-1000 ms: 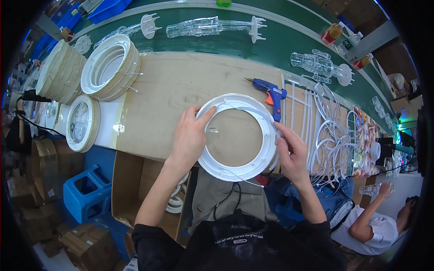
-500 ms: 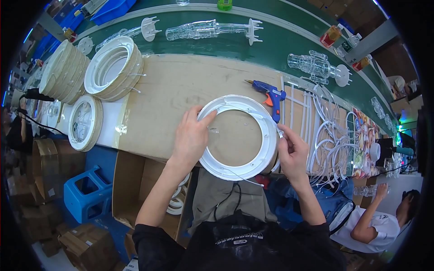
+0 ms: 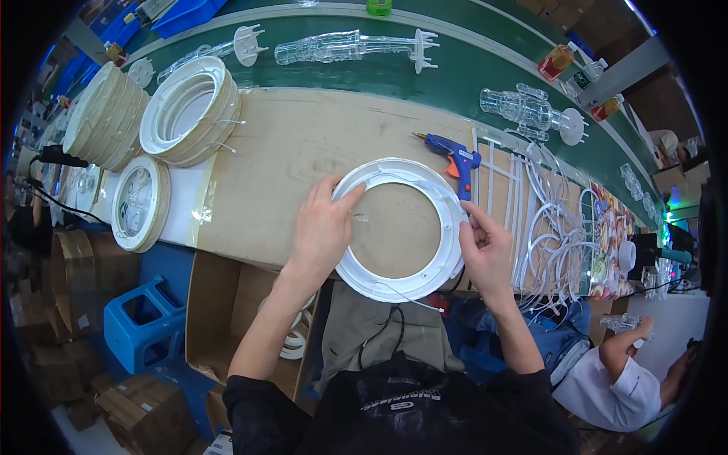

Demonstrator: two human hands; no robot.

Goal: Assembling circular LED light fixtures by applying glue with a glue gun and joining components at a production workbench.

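Lying flat at frame centre, white ring (image 3: 400, 229) is pinched by left hand (image 3: 322, 231) at left rim, right hand (image 3: 485, 246) at right rim.

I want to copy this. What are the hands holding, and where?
Both hold the white ring: left hand on its left rim, right hand pinching its right rim.
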